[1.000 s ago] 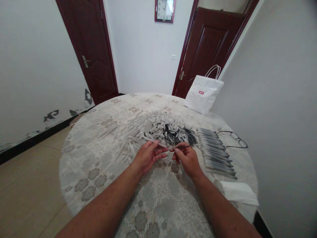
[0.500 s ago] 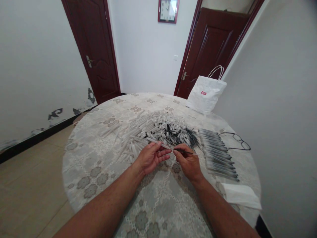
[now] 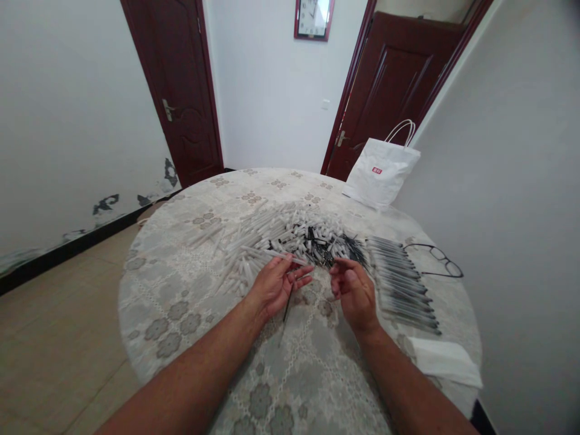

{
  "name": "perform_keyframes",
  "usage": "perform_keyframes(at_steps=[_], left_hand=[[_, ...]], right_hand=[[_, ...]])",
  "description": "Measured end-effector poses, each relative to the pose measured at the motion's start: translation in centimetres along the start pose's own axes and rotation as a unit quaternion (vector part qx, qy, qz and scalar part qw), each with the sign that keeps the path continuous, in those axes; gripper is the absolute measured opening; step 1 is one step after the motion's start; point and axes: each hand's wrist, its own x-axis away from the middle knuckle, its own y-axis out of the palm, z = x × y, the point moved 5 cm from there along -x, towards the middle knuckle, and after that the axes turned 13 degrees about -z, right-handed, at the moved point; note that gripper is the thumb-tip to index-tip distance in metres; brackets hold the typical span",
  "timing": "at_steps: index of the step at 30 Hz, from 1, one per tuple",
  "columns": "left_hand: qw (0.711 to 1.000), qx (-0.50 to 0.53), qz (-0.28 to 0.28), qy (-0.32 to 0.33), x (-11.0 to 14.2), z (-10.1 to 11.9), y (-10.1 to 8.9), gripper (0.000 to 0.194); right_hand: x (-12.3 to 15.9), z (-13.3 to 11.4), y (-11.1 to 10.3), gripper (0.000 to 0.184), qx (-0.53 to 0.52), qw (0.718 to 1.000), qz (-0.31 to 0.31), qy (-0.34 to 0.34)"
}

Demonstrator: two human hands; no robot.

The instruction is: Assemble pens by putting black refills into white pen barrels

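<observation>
Between the thumb and fingers of my left hand (image 3: 272,289) is a translucent white pen barrel (image 3: 296,260), pointing right. A thin dark pen refill (image 3: 288,303) with a pale end slants down from the same hand's fingers. My right hand (image 3: 357,297) is apart from it, a little to the right, with loosely curled fingers and no object visible in them. Just beyond both hands lies a heap of white pen barrels (image 3: 254,234), mixed with small white and black pen parts (image 3: 312,238). Thin black pieces (image 3: 353,249) lie at the heap's right side, near my right fingers.
A row of grey pens (image 3: 403,287) lies to the right, with eyeglasses (image 3: 437,260) beside it. Folded white paper (image 3: 446,361) rests near the table's right edge. At the back right stands a white bag (image 3: 383,172). A patterned cloth covers the round table (image 3: 181,320).
My right hand has let go of the dark refill and moved slightly right, away from my left hand. The refill now hangs down from my left fingers. The view has shifted slightly.
</observation>
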Motion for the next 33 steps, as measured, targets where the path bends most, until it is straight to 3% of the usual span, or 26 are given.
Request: perform_keyframes(at_steps=[3,6,8,11,14,17,29,33], left_hand=[[0.999,0.009,0.024,0.025,-0.2,-0.6,-0.4,0.017],[0.997,0.009,0.044,0.056,-0.5,-1.0,-1.0,0.02],[0.996,0.001,0.053,0.073,-0.8,-0.9,-1.5,0.021],[0.995,-0.004,0.062,0.075,-1.0,-0.5,-2.2,0.023],[0.996,-0.005,0.053,0.066,-0.9,-0.3,-2.1,0.025],[0.997,-0.021,0.041,0.065,-0.7,0.0,-1.6,0.026],[0.982,-0.036,0.078,0.167,-0.5,4.8,-2.3,0.022],[0.983,-0.035,0.08,0.159,-0.4,4.9,-2.1,0.021]], right_hand=[[0.1,-0.4,-0.1,0.027,0.059,0.998,0.026,0.008],[0.1,-1.9,1.4,0.017,0.237,0.969,-0.068,0.001],[0.4,-2.7,3.2,0.011,0.341,0.92,-0.195,-0.017],[1.6,-3.1,5.9,0.011,0.411,0.834,-0.367,-0.026],[2.7,-2.8,7.8,0.023,0.489,0.75,-0.444,-0.039],[3.3,-2.3,8.8,0.014,0.551,0.694,-0.46,-0.051],[4.8,-2.6,11.7,0.011,0.611,0.619,-0.474,-0.14],[4.7,-2.1,11.7,0.011,0.606,0.626,-0.469,-0.145]])
